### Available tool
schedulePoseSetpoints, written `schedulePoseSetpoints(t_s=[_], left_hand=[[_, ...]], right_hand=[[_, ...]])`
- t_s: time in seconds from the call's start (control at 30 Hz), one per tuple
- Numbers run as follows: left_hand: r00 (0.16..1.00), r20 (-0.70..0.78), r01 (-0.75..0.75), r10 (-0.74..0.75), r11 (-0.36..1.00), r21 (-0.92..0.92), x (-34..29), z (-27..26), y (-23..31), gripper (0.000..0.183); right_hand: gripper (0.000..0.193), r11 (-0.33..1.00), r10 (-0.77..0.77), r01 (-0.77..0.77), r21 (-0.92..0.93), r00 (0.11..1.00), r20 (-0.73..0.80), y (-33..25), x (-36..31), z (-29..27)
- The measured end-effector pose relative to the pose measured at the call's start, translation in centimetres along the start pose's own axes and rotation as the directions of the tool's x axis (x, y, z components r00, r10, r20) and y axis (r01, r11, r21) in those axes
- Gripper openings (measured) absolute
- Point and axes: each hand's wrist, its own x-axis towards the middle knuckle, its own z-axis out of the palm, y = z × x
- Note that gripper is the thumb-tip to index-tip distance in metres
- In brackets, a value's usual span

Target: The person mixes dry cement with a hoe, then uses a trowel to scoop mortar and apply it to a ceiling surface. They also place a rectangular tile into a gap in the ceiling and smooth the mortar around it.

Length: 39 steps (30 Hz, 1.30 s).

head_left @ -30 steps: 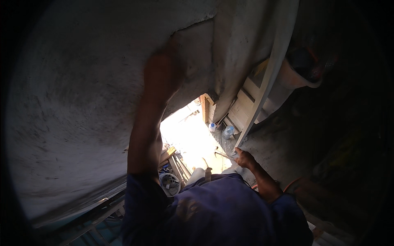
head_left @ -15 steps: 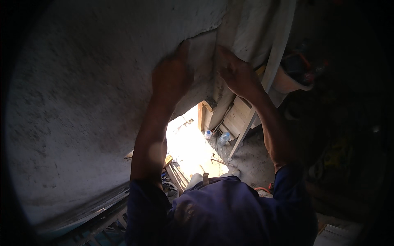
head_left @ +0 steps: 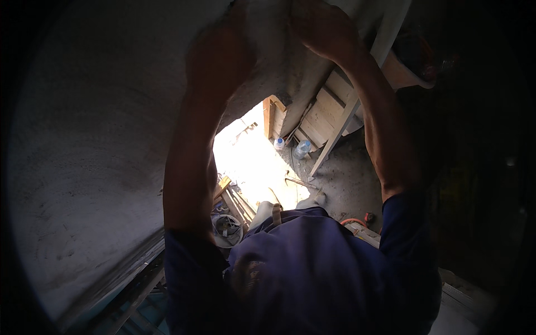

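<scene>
Both my arms reach up to a rough grey wall by its pale vertical edge strip, above a brightly lit opening. My left hand is against or just in front of the wall, left of the strip; it is dark and blurred. To the right of the strip, my right hand is bent inward with its knuckles up, close to the surface. The top edge of the picture cuts off the fingertips of both hands, so whether they hold anything is hidden.
A leaning pale plank stands right of the opening, beside a tub of dim items. Below are two plastic bottles, a hammer-like long-handled tool, wooden strips and a round bucket. An orange hose lies right of my feet.
Both hands have moved higher toward the picture's top edge. The whole view has shifted, with the bottles and floor items now higher in it.
</scene>
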Motion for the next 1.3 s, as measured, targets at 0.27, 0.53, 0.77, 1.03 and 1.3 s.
schedulePoseSetpoints(t_s=[0.27,0.53,0.77,1.03,1.3], left_hand=[[0.995,0.037,0.100,-0.098,0.993,-0.059,0.6,-2.3,0.3,0.064],[0.947,0.191,-0.320,0.257,0.758,0.569,1.1,3.5,-5.2,0.042],[0.994,-0.016,-0.096,0.106,0.947,0.305,-0.6,0.8,-4.1,0.044],[0.965,0.231,-0.029,0.122,0.930,-0.366,-5.1,-3.7,8.3,0.049],[0.346,0.014,0.031,0.938,0.004,-1.000,-9.8,-0.2,35.2,0.025]], right_hand=[[0.063,0.917,0.060,-0.144,0.372,0.972,0.229,-0.1,-3.6,0.7],[0.067,0.914,0.303,-0.406,0.016,0.707,0.639,17.4,-30.7,22.6],[0.068,0.225,0.670,-0.957,-0.184,0.015,0.742,24.1,-53.6,21.7],[0.063,-0.148,0.734,-0.972,0.182,0.016,0.678,29.5,-54.7,19.9],[0.064,-0.084,0.762,-0.947,0.311,0.140,0.633,38.4,-56.9,17.1]])
